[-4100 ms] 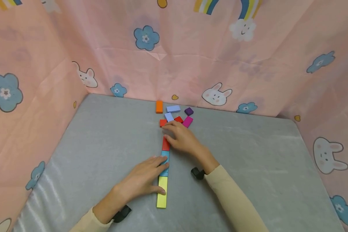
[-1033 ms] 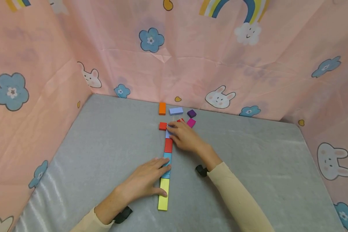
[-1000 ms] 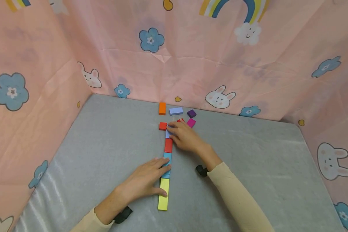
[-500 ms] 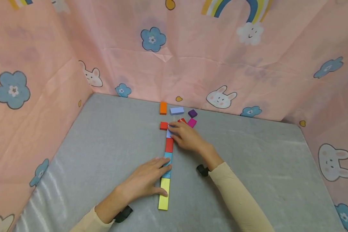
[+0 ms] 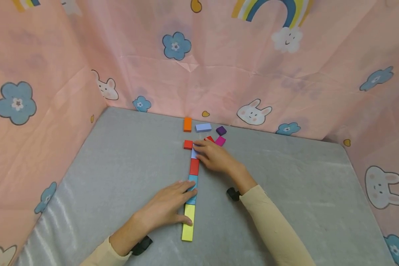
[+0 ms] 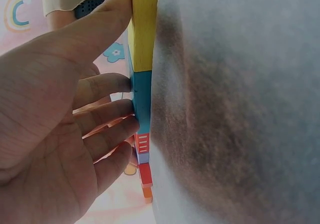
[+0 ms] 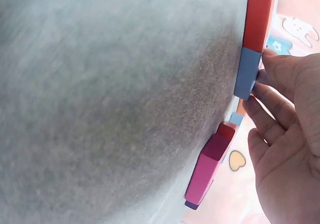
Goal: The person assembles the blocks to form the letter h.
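Note:
A straight row of blocks lies on the grey cloth: a yellow block nearest, then a blue block, a red block and a lavender block at the far end. My left hand is spread over the near part, thumb on the yellow block and fingertips on the blue one. With thumb and fingers, my right hand pinches the lavender block, which meets the red block in the right wrist view. A small red block sits just left of that far end.
Beyond the right hand lie an orange block, another lavender block, a dark purple block, a magenta block and a partly hidden red block. A pink printed curtain borders the cloth-covered table.
About four seconds ago the lavender block lay among the loose blocks and my right hand was at the red block. Now the lavender block extends the row. My left hand stays put.

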`<state>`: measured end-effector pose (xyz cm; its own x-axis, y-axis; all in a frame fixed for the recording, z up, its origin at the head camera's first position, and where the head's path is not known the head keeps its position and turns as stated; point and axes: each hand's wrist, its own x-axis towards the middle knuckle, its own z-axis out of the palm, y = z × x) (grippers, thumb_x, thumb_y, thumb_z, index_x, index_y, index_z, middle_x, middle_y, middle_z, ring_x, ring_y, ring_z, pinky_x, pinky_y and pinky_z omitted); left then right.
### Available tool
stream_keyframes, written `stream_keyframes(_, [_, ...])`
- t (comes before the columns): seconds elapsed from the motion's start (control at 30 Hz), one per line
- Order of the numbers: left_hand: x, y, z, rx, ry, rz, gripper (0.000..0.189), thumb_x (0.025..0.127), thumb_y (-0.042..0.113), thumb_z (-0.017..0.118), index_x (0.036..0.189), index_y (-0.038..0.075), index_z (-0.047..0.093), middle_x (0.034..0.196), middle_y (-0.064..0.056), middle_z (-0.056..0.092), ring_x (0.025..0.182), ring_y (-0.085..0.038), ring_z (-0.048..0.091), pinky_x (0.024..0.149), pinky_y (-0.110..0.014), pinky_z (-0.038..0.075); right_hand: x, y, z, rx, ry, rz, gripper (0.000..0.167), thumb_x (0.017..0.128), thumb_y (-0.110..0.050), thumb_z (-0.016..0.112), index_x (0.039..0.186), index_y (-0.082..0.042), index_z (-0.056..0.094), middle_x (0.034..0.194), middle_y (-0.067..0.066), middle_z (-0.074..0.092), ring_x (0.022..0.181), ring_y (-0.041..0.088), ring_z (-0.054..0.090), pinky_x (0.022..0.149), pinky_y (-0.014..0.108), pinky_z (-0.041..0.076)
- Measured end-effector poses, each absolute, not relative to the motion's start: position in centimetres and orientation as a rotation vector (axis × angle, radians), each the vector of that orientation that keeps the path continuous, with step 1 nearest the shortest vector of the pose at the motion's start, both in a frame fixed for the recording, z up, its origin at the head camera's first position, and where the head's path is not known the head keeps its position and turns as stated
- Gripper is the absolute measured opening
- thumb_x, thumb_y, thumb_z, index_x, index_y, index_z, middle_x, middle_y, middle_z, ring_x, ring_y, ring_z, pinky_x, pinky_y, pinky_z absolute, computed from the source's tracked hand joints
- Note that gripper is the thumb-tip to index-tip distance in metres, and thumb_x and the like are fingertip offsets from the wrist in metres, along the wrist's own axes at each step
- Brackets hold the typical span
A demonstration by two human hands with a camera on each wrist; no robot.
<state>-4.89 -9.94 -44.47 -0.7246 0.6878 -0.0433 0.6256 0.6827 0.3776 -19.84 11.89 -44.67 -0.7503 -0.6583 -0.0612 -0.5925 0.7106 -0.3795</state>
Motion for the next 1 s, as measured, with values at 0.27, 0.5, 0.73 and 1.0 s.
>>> stream_keyframes(0.27, [-4.9,-9.8,-44.4,1.076,2.714,0.511,0.086,0.078,0.052,0.09,0.146,0.007,0.063,0.159,-0.011,0.055,0.149,-0.028,0.053,0.128,-0.042,0.043,-19.5,11.9,-44.4,-0.974,2.722,-0.496,0.048,0.106,-0.022,0.065,0.149,-0.004,0.059,0.16,0.012,0.055,0.15,0.032,0.052,0.124,0.048,0.047])
stream_keyframes(0.5, [-4.9,-9.8,-44.5,1.057,2.697,0.512,0.088,0.08,0.055,0.088,0.148,0.007,0.061,0.161,-0.011,0.053,0.151,-0.027,0.05,0.13,-0.042,0.04,-19.3,11.9,-44.6,-0.95,2.711,-0.523,0.05,0.107,-0.023,0.063,0.153,-0.005,0.055,0.163,0.012,0.051,0.154,0.031,0.048,0.126,0.049,0.043])
stream_keyframes(0.73, [-4.9,-9.8,-44.5,1.061,2.702,0.507,0.086,0.079,0.054,0.089,0.147,0.007,0.062,0.16,-0.01,0.054,0.151,-0.027,0.051,0.13,-0.041,0.041,-19.4,11.6,-44.9,-0.931,2.734,-0.62,0.047,0.106,-0.021,0.064,0.15,-0.005,0.059,0.159,0.012,0.056,0.151,0.031,0.052,0.125,0.05,0.045])
stream_keyframes(1.0, [-4.9,-9.9,-44.5,1.075,2.713,0.504,0.087,0.078,0.054,0.09,0.146,0.007,0.063,0.159,-0.01,0.054,0.15,-0.027,0.052,0.129,-0.041,0.041,-19.6,10.3,-44.6,-0.896,2.845,-0.704,0.04,0.104,-0.018,0.064,0.143,-0.007,0.066,0.146,0.011,0.065,0.137,0.03,0.061,0.119,0.047,0.053])
